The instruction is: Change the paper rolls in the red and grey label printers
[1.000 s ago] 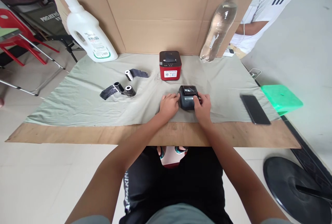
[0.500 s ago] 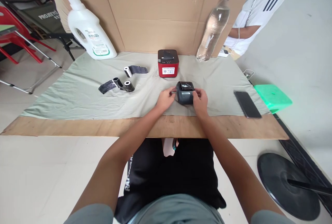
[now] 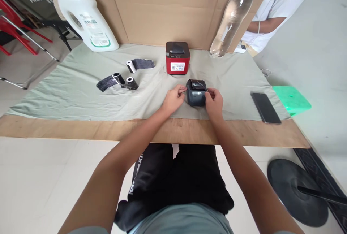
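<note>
A dark grey portable receipt printer (image 3: pixel 196 98) with a glossy black top sits on the cloth, between my hands. At its left side, my left hand (image 3: pixel 173 99) is closed in a pinch; a thin sliver shows at the fingertips, too small to name. My right hand (image 3: pixel 214 104) grips the printer's right edge with thumb and curled fingers. Behind it stands a red and black desktop printer (image 3: pixel 177 64) with a white label. To the left lie partly unrolled rolls of black ribbon or film, one (image 3: pixel 131 66) farther back and a joined pair (image 3: pixel 130 83) nearer.
A white jug (image 3: pixel 92 24) and a clear bottle (image 3: pixel 233 17) lean against the cardboard panel (image 3: pixel 162 17). A black phone (image 3: pixel 266 108) lies at the right. Beside the table are a green stool (image 3: pixel 292 100) and a round black base (image 3: pixel 298 192). A person in white (image 3: pixel 271 21) stands behind.
The view has shifted slightly. My left fingers have closed into a tighter pinch beside the printer's left side, and a thin sliver now shows there. My right hand stays at the printer's right edge.
</note>
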### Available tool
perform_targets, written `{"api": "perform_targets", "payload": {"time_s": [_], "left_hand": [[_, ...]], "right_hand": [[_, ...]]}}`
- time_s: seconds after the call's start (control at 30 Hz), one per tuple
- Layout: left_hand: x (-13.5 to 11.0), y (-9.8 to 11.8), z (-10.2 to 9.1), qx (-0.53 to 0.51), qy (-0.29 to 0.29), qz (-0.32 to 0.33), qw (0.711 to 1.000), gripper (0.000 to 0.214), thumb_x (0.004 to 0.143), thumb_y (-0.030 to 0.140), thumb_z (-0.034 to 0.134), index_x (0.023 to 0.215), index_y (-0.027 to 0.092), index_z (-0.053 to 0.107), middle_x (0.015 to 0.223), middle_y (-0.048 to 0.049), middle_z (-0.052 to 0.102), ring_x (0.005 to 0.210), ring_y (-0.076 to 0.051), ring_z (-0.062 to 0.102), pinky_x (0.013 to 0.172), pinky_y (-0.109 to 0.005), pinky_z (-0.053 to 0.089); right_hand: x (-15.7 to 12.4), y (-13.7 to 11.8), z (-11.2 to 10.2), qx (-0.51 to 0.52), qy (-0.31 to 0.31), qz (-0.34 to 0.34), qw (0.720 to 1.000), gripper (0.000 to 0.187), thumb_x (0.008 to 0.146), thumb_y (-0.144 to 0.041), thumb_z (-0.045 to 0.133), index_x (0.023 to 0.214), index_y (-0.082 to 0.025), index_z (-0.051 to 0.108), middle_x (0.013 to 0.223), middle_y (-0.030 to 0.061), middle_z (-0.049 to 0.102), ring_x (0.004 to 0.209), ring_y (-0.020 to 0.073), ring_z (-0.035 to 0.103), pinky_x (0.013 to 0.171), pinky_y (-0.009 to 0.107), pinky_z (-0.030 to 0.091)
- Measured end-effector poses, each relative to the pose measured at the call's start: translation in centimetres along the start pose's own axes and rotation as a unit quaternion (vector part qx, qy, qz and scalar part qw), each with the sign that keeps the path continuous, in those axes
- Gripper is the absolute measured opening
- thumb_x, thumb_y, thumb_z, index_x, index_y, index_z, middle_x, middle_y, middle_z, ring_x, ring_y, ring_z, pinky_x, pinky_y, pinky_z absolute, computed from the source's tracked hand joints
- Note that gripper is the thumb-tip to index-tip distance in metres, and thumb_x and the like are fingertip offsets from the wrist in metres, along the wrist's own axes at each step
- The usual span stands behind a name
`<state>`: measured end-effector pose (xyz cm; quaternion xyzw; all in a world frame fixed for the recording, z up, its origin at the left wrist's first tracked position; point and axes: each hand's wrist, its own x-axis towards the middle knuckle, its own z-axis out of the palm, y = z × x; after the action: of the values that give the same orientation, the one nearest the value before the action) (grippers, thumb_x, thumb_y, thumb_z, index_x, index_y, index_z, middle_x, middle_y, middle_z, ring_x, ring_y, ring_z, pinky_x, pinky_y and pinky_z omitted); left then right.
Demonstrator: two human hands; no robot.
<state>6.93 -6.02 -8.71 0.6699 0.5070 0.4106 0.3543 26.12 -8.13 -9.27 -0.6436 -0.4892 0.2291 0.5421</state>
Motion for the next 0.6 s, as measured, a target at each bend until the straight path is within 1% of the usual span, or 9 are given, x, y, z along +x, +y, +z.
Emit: {"api": "perform_targets", "payload": {"time_s": [0.07,0.13,0.17,0.2,0.33,0.43,0.53,0.6], "left_hand": [[0.09,0.0,-0.02,0.029,-0.005,-0.016,0.999,0.04,0.087,0.001,0.053,0.12,0.017,0.067,0.129,-0.0088,0.078,0.106,-0.021,0.078,0.099,-0.032,0.057],[0.28,0.04,-0.08,0.064,-0.012,-0.028,0.997,0.04,0.084,0.001,0.056,0.12,0.016,0.068,0.127,-0.0097,0.078,0.086,-0.02,0.077,0.095,-0.034,0.058],[0.39,0.08,-0.12,0.077,-0.016,-0.033,0.996,0.041,0.083,0.001,0.057,0.119,0.016,0.068,0.126,-0.0098,0.078,0.082,-0.021,0.076,0.094,-0.035,0.058],[0.5,0.13,-0.15,0.087,-0.018,-0.039,0.995,0.041,0.082,0.001,0.058,0.118,0.016,0.068,0.125,-0.0097,0.079,0.081,-0.021,0.076,0.093,-0.035,0.058],[0.86,0.03,-0.21,0.099,-0.01,-0.05,0.994,0.036,0.08,0.001,0.06,0.111,0.017,0.07,0.121,-0.0085,0.081,0.088,-0.024,0.077,0.091,-0.035,0.057],[0.95,-0.3,-0.18,0.086,-0.006,-0.034,0.996,0.033,0.081,0.002,0.059,0.108,0.018,0.07,0.119,-0.0076,0.081,0.082,-0.022,0.075,0.09,-0.034,0.057],[0.79,-0.25,-0.11,0.071,0.014,-0.026,0.997,0.034,0.086,0.006,0.059,0.117,0.019,0.067,0.118,-0.006,0.082,0.074,-0.018,0.071,0.089,-0.033,0.056],[0.56,0.12,-0.08,0.07,0.04,-0.019,0.997,0.038,0.089,0.01,0.059,0.125,0.02,0.064,0.119,-0.0054,0.081,0.081,-0.018,0.072,0.092,-0.034,0.055]], "right_hand": [[0.12,0.31,-0.14,-0.011,-0.011,-0.014,1.0,0.029,0.084,-0.036,0.058,0.106,-0.019,0.067,0.103,0.0101,0.073,0.094,0.024,0.066,0.092,0.045,0.055],[0.24,0.55,-0.27,-0.022,-0.022,-0.027,0.999,0.028,0.084,-0.037,0.058,0.104,-0.019,0.068,0.105,0.0097,0.073,0.093,0.0236,0.067,0.09,0.044,0.056],[0.29,0.64,-0.32,-0.027,-0.026,-0.033,0.999,0.028,0.084,-0.037,0.059,0.104,-0.02,0.069,0.105,0.0092,0.073,0.093,0.0233,0.067,0.089,0.044,0.056],[0.32,0.69,-0.36,-0.031,-0.028,-0.038,0.998,0.028,0.084,-0.037,0.059,0.103,-0.02,0.069,0.105,0.0088,0.073,0.092,0.0231,0.067,0.089,0.044,0.057],[0.23,0.71,-0.39,-0.038,-0.025,-0.045,0.998,0.029,0.082,-0.035,0.058,0.103,-0.02,0.069,0.104,0.0092,0.072,0.092,0.0235,0.068,0.088,0.044,0.057],[-0.05,0.62,-0.37,-0.048,-0.02,-0.053,0.997,0.029,0.083,-0.034,0.057,0.105,-0.02,0.07,0.107,0.0096,0.072,0.096,0.0239,0.067,0.088,0.044,0.057],[-0.25,0.3,-0.5,-0.038,-0.018,-0.053,0.998,0.032,0.086,-0.035,0.056,0.109,-0.02,0.073,0.111,0.0097,0.071,0.1,0.0236,0.067,0.093,0.044,0.056],[0.04,-0.14,-0.67,-0.024,-0.01,-0.058,0.998,0.034,0.087,-0.037,0.057,0.109,-0.019,0.075,0.115,0.0105,0.07,0.106,0.0241,0.066,0.098,0.045,0.054]]}}
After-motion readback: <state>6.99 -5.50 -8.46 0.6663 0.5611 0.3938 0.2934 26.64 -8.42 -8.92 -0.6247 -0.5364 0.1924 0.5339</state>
